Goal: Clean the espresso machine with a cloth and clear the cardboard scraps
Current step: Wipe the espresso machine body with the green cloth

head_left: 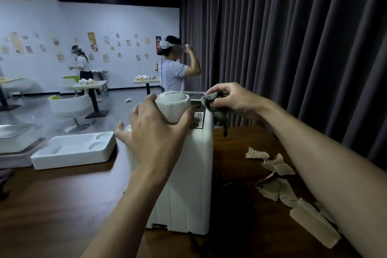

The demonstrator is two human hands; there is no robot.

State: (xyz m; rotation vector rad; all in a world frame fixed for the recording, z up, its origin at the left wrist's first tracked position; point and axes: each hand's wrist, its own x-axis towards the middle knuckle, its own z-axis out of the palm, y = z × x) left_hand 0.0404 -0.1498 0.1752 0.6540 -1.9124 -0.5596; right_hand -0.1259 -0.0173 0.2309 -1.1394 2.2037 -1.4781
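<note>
Cup (172, 107) in left hand (155, 134) over espresso machine (188, 174), cloth (214, 106) in right hand (233, 98)

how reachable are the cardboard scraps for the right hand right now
Probably yes: the right hand grips the cloth atop the espresso machine, but the cardboard scraps lie uncovered on the table beside its forearm.

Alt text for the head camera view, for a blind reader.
The right hand holds a bunched green cloth at the top of a white espresso machine on a wooden table; left hand grips a white domed piece at its top. Torn cardboard scraps lie to the right.
</note>
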